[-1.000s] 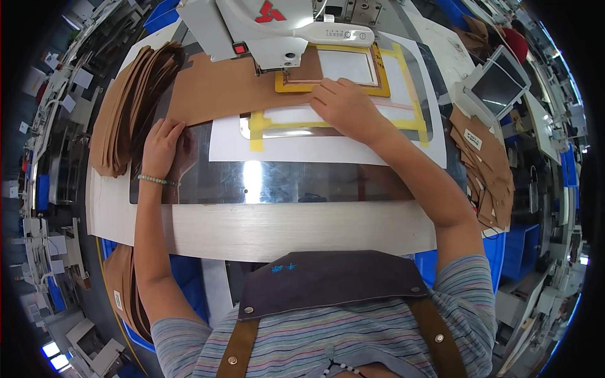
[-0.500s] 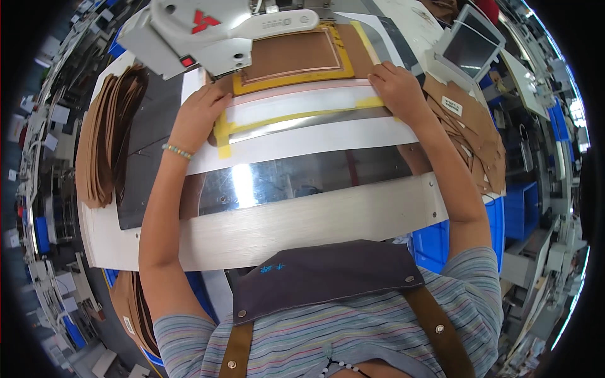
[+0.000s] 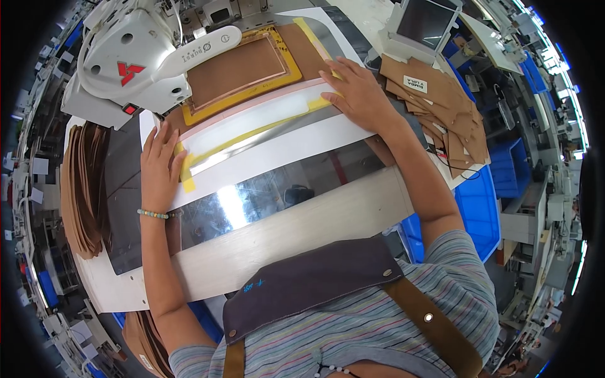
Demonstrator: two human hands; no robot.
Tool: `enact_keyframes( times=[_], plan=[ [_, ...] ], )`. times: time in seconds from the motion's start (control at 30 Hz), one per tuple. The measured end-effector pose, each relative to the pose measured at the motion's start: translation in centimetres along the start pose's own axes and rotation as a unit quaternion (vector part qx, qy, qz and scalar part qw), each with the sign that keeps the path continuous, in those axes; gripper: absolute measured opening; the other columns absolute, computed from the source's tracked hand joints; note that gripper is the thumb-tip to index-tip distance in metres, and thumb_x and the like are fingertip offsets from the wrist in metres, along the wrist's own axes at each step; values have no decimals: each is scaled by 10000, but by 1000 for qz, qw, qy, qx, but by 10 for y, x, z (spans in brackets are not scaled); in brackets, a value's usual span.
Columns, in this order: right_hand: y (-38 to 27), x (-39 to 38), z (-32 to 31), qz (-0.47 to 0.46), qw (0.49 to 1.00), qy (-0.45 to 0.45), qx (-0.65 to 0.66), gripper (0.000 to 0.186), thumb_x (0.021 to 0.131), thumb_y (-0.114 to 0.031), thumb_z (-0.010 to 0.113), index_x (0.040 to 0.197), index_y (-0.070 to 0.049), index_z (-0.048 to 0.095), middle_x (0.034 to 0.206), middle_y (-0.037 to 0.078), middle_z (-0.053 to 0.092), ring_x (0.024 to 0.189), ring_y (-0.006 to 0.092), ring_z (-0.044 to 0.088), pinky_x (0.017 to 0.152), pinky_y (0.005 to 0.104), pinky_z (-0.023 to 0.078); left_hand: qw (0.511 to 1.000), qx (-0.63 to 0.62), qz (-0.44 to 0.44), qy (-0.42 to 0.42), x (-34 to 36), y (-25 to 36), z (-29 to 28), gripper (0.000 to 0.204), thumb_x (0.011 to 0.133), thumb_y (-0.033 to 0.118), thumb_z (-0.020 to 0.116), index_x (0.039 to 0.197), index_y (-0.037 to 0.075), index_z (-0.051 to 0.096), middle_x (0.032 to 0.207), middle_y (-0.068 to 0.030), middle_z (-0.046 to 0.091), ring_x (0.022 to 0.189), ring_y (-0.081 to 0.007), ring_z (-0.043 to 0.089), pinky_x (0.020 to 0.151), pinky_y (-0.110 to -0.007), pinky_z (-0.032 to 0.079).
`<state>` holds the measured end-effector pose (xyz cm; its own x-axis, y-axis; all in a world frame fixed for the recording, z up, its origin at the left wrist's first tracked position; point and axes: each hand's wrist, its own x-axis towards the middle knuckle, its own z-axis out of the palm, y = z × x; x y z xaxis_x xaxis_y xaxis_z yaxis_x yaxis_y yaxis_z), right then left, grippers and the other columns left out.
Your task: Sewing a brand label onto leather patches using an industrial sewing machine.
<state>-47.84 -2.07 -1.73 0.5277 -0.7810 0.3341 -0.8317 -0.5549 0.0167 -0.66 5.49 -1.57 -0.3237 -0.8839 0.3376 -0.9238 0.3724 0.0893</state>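
A yellow-edged sewing template (image 3: 249,132) lies on a white sheet, its clear window crossed by a pink strip. Toward its far side, a yellow rectangular frame (image 3: 295,74) rests over a brown panel (image 3: 239,70) that looks like leather. My left hand (image 3: 159,169) lies at the template's left edge, fingers stretched out, thumb by the yellow tape. At the right edge rests my right hand (image 3: 360,94), fingers spread, fingertips on the yellow border. Neither hand grips anything visible. The white sewing machine head (image 3: 120,69) stands over the far left; its needle area is partly hidden.
A bundle of brown pieces (image 3: 82,189) hangs over the table's left side. Labelled brown panels (image 3: 435,104) pile up at right, near a tilted screen (image 3: 428,22). Blue bins (image 3: 476,208) stand below. A shiny metal plate (image 3: 265,195) spans the near table.
The view has turned, so the scene sits tilted and further left. My left hand's fingers have straightened, and my right hand's fingers have spread apart on the template edge.
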Motion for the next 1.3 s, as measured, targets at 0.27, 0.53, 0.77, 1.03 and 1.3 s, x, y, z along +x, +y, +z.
enact_keyframes(
  times=[0.27, 0.53, 0.77, 1.03, 1.3],
  plan=[
    [0, 3, -2, -1, 1000, 5, 25, 487, 1087, -397, 567, 1406, -45, 673, 1559, 140, 555, 1514, 311, 422, 1210, 460, 378, 1000, -18, -4, 9, -3, -7, 1, 443, 997, 205, 703, 1422, 82, 675, 1576, -129, 561, 1459, -387, 487, 1193, -466, 422],
    [2, 2, -8, 1, 1000, -11, 23, 461, 1084, -350, 570, 1419, -49, 670, 1562, 126, 556, 1517, 315, 418, 1214, 462, 377, 999, 43, 11, 11, -3, -6, -5, 436, 981, 258, 724, 1383, 92, 704, 1528, -125, 595, 1401, -366, 544, 1155, -457, 462],
    [-2, 6, -7, 6, 999, -13, 38, 458, 1083, -334, 574, 1418, -36, 666, 1554, 130, 561, 1503, 328, 430, 1218, 451, 378, 999, 42, 6, 28, -7, -5, -9, 414, 985, 349, 730, 1325, 113, 748, 1466, -136, 640, 1364, -342, 578, 1117, -434, 491],
    [-1, 3, -8, 5, 999, -3, 53, 450, 1072, -323, 593, 1397, -23, 677, 1533, 146, 576, 1484, 333, 453, 1202, 453, 397, 998, -37, -42, 4, -9, -9, -6, 418, 990, 272, 725, 1377, 116, 729, 1532, -146, 594, 1371, -355, 567, 1146, -439, 464],
    [3, 0, -4, -7, 997, 48, 55, 436, 1035, -328, 650, 1328, -11, 711, 1483, 147, 621, 1416, 331, 533, 1153, 462, 434, 998, -61, -26, 1, -6, -11, -6, 414, 1002, 230, 702, 1400, 118, 713, 1555, -163, 573, 1406, -365, 544, 1182, -445, 422]
  ],
)
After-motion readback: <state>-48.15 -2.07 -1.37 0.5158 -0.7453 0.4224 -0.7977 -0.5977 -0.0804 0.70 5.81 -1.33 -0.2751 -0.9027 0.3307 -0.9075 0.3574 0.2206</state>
